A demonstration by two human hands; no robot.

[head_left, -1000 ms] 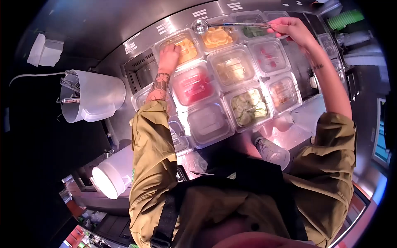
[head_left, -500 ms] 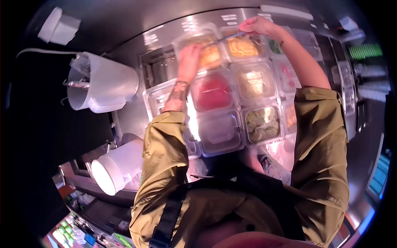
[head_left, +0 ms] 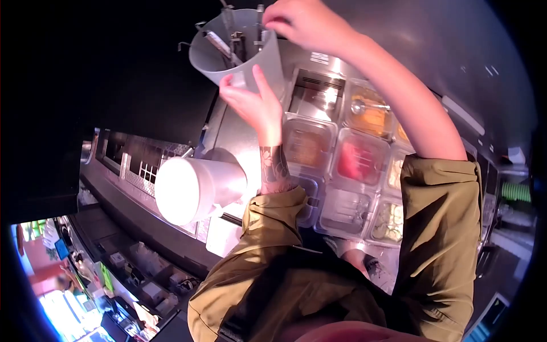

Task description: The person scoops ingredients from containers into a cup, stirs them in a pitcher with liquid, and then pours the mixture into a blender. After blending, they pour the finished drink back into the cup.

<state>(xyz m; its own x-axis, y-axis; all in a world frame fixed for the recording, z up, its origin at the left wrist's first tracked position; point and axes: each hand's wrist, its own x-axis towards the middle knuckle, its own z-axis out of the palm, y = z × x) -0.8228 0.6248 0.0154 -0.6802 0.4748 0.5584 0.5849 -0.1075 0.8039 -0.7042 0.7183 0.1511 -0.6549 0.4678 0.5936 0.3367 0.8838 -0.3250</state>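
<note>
A translucent bucket (head_left: pixel 256 74) with several metal utensils (head_left: pixel 231 48) standing in it is at the upper left. My left hand (head_left: pixel 253 105) is at its near side, thumb and fingers apart and stretched out, seemingly touching the wall. At the bucket's right rim is my right hand (head_left: pixel 299 23), its fingers curled together beside an upright metal handle (head_left: pixel 260 25). Whether the fingers grip that handle is hard to make out. A metal scoop or ladle (head_left: pixel 362 106) lies in a clear bin of orange-yellow food (head_left: pixel 373 121), right of both hands.
Clear bins hold red food (head_left: pixel 359 162), brown food (head_left: pixel 307 145) and green slices (head_left: pixel 389 222). An open metal well (head_left: pixel 316 94) lies beside the bucket. A white bucket or tub (head_left: pixel 182 191) lies left of my left forearm. Green stacked cups (head_left: pixel 515 192) are far right.
Both hands have left the bins of yellow-orange food, where they were at a long utensil, and moved left to the bucket. The view has turned left; a scoop or ladle shows in the orange-yellow bin.
</note>
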